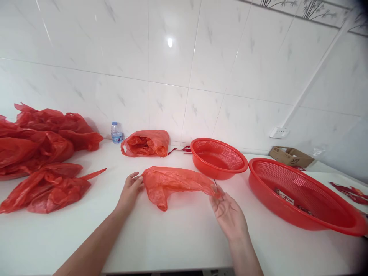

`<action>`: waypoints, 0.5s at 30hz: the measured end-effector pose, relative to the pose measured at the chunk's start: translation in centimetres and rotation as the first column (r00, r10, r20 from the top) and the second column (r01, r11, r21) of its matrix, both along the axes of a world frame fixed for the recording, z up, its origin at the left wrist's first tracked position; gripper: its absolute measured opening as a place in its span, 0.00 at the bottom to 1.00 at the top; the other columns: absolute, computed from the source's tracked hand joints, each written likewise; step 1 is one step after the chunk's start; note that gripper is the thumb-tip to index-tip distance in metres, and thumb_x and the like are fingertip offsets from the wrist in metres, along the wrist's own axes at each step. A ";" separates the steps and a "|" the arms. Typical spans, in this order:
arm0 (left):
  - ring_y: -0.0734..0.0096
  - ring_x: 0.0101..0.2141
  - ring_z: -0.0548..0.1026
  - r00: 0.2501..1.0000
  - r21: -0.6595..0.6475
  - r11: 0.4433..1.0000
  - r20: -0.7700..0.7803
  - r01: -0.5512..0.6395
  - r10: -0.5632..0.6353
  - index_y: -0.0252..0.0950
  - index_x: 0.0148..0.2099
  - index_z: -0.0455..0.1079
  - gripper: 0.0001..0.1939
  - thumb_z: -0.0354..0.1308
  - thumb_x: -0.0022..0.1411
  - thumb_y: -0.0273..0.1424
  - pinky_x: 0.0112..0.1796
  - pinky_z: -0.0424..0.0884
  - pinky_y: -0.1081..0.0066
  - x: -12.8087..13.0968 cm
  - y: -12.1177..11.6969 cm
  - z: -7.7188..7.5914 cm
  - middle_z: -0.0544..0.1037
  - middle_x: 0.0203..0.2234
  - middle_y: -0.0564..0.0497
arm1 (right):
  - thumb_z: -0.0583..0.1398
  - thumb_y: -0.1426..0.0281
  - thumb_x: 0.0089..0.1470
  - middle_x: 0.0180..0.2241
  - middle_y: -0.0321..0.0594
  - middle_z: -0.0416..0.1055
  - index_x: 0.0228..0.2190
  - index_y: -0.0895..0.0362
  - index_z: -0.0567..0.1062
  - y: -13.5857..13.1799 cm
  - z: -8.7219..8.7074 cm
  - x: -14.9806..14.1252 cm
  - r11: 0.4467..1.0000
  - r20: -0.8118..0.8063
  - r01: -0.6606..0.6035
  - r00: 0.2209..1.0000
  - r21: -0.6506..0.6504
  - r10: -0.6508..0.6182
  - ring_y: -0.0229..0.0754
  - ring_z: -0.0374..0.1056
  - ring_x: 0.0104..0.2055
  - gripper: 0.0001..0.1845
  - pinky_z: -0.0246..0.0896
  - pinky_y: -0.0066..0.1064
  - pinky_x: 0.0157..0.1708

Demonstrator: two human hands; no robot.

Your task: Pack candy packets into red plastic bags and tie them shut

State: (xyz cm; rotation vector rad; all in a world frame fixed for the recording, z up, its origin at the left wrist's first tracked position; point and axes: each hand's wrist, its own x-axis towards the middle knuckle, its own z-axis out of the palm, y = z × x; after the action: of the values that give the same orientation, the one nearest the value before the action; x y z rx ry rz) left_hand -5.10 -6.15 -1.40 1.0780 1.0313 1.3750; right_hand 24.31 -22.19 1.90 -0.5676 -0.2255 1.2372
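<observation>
A thin red plastic bag (175, 178) stretches between my two hands above the white table, its lower left corner hanging down. My left hand (132, 191) grips the bag's left end, with the fingers partly hidden behind the film. At the other end, my right hand (228, 212) is turned palm up and pinches the narrow, gathered tip. A small dark thin thing (215, 182) shows by the right fingertips; I cannot make out what it is. Behind the stretched bag lies another red bag (156, 140) stuffed with crumpled red plastic.
A large heap of red plastic bags (54, 134) and a smaller crumpled bag (60, 191) lie left. A water bottle (116, 134) stands by the wall. Right are a round red basket (218, 172), a bigger red basket (284, 211) holding small items, and a cardboard box (290, 156).
</observation>
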 end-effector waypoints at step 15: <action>0.62 0.34 0.73 0.710 -0.005 0.985 -0.692 0.175 -0.130 0.39 0.58 0.58 0.27 0.51 0.55 0.35 0.34 0.68 0.65 4.5 -3.4 2.4 0.74 0.34 0.49 | 0.62 0.60 0.50 0.55 0.42 0.60 0.59 0.41 0.49 -2.2 -2.6 -6.2 0.918 0.586 0.393 0.732 0.054 -0.347 0.47 0.68 0.48 0.39 0.63 0.44 0.46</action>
State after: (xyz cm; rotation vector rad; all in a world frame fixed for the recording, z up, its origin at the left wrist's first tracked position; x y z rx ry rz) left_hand -0.64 -9.57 1.02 1.7587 1.3920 0.8601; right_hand 18.14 -24.42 -0.67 -1.0072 -0.5610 0.6476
